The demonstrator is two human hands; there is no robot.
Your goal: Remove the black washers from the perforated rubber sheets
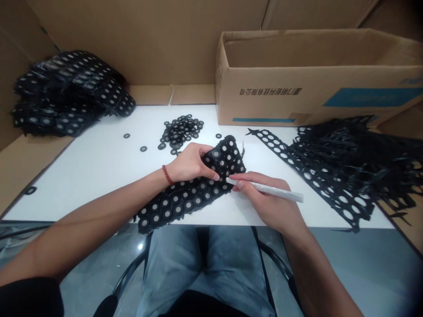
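A black rubber sheet [194, 189] is patterned with rows of grey-centred rings. A silvery-white rod [264, 188], a red beaded bracelet [167, 175], a white table [99, 167] and a blue-marked brown cardboard box [297, 101] are seen.

Even, soft overhead light, mild glare on white table [99, 163], edges distorted.

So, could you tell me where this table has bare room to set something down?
Freest: table at left, between sheet stack and left hand, bar stray rings. Crowded: ring pile and ring sheet centre, right hand with white stick, punched strips right.
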